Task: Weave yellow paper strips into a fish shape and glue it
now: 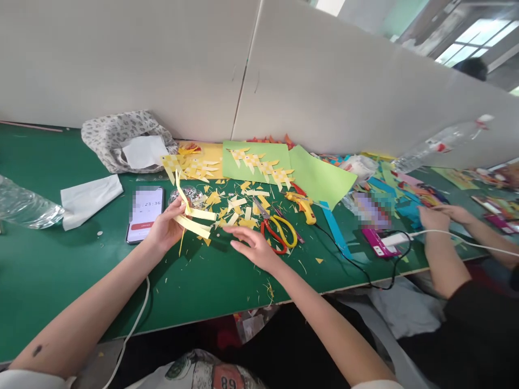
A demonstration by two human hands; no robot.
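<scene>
My left hand [167, 227] pinches a woven piece of yellow paper strips [194, 222], whose loose ends point up, right and down. To its right, my right hand [253, 247] hovers above the green table with fingers apart and nothing in them. Yellow paper scraps [239, 208] lie beyond both hands. Scissors with red and yellow handles [279, 229] rest just right of my right hand, and a yellow glue gun [302, 207] lies past them. Folded yellow-and-white paper fish [263, 166] sit on a green sheet [235, 172] at the back.
A phone [145, 213] and a white tissue [91, 201] lie left, near a plastic bottle [28, 205]. A patterned cloth bag [101, 140] stands against the partition [162, 65]. At right are a pink power strip [375, 243], cables and another person's hands [441, 216].
</scene>
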